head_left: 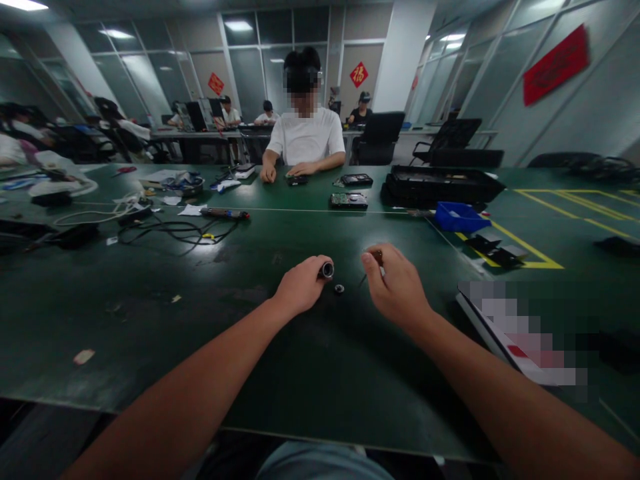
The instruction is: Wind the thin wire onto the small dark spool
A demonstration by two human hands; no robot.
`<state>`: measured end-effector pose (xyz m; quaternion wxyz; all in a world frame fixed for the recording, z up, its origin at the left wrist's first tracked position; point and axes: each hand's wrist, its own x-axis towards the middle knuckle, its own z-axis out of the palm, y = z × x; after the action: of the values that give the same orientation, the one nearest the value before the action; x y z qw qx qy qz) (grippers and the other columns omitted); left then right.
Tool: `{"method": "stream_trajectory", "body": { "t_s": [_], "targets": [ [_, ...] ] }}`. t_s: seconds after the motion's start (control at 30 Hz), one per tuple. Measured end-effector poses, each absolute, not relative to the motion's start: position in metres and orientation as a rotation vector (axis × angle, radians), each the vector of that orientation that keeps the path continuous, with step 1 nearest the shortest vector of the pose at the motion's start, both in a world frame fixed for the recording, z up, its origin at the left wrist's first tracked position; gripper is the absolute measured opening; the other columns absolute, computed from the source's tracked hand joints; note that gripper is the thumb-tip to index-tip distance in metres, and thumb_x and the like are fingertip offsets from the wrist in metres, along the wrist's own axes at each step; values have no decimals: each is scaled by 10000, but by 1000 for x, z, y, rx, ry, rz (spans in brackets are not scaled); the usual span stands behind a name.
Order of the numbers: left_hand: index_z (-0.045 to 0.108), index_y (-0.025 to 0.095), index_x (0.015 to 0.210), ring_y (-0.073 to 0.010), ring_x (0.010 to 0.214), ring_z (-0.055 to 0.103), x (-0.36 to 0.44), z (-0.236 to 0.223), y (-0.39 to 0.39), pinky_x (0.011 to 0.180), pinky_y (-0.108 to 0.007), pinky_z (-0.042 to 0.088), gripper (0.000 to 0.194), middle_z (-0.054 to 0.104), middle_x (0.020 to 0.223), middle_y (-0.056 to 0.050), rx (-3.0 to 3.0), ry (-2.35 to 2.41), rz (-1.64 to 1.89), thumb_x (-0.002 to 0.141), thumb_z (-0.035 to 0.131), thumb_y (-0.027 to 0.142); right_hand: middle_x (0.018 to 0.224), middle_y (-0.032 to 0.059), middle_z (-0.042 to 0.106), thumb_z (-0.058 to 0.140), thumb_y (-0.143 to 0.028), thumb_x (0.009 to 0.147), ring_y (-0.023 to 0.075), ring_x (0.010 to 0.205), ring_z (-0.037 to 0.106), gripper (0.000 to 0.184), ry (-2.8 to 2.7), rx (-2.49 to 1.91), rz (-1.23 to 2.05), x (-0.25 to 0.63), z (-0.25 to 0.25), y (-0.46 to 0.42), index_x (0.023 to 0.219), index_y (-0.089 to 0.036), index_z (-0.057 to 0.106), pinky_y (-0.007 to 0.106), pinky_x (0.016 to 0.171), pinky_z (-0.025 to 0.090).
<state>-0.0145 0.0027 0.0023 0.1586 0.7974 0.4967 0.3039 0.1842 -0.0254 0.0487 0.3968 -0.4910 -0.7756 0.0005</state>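
Observation:
My left hand (303, 285) is closed around a black tube (326, 270), which looks like a flashlight body. Its round, silver-rimmed end faces me, and my fingers hide the rest. On the green table just right of that hand lies a small round metal-and-black part (339, 289), touched by neither hand. My right hand (400, 287), slightly above the table, pinches a small screwdriver (377, 255) with a brownish handle. Its thin dark shaft slants down and left, its tip apart from the round part.
Across the table (280, 373) a person in a white shirt (306, 137) handles a dark device. Hard drives (349, 200), a black case (443, 187) and a blue bin (460, 217) stand beyond my hands. Black cables (175, 230) lie left; a pale, blurred-out flat item (515, 333) lies right.

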Motion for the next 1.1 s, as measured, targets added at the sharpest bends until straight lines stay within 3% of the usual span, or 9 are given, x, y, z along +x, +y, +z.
{"method": "stream_trajectory", "body": {
  "t_s": [0.1, 0.17, 0.3, 0.4, 0.67, 0.83, 1.1],
  "targets": [
    [606, 269, 1098, -226, 995, 619, -15, 2, 3, 865, -362, 469, 223, 664, 1076, -37, 2273, 1445, 855, 880, 598, 225, 878, 80, 677, 419, -244, 967, 213, 762, 628, 191, -2115, -1348, 144, 185, 39, -19, 1044, -186, 585, 331, 660, 432],
    [604, 263, 1095, -223, 987, 619, -15, 3, 3, 858, -358, 470, 220, 663, 1070, -40, 2269, 1456, 837, 878, 605, 233, 894, 81, 705, 422, -201, 946, 217, 767, 644, 209, -2207, -1471, 180, 186, 32, -15, 1015, -198, 619, 324, 644, 421],
    [594, 263, 1104, -216, 995, 617, -14, 3, 2, 861, -345, 467, 220, 663, 1079, -36, 2275, 1475, 807, 885, 600, 242, 864, 57, 729, 490, -384, 940, 212, 728, 650, 254, -2378, -1631, 242, 184, 23, -12, 1047, -244, 674, 303, 583, 386],
    [590, 269, 1103, -215, 1013, 616, -14, 2, 3, 872, -338, 462, 222, 666, 1096, -29, 2279, 1479, 794, 883, 604, 243, 958, 51, 739, 530, -496, 908, 231, 815, 664, 350, -2467, -1643, 275, 181, 21, -12, 1145, -279, 666, 299, 601, 401],
    [589, 272, 1072, -218, 988, 623, -14, 2, 2, 832, -338, 456, 195, 669, 1076, -20, 2278, 1469, 805, 879, 605, 246, 920, 28, 730, 635, -457, 837, 214, 789, 652, 223, -2491, -1745, 402, 182, 22, -12, 948, -275, 703, 283, 560, 373],
    [595, 269, 1072, -217, 996, 617, -13, 0, 3, 846, -343, 453, 212, 667, 1080, -27, 2280, 1448, 821, 867, 607, 215, 979, 39, 716, 676, -498, 806, 217, 829, 650, 412, -2484, -1603, 353, 180, 19, -14, 1164, -297, 656, 286, 605, 402],
    [603, 258, 1081, -217, 996, 615, -12, 0, 3, 872, -352, 459, 221, 668, 1076, -34, 2263, 1419, 851, 864, 612, 215, 882, 17, 723, 662, -400, 804, 191, 750, 644, 197, -2501, -1645, 472, 177, 25, -19, 932, -259, 713, 276, 561, 392]
  ]
}}
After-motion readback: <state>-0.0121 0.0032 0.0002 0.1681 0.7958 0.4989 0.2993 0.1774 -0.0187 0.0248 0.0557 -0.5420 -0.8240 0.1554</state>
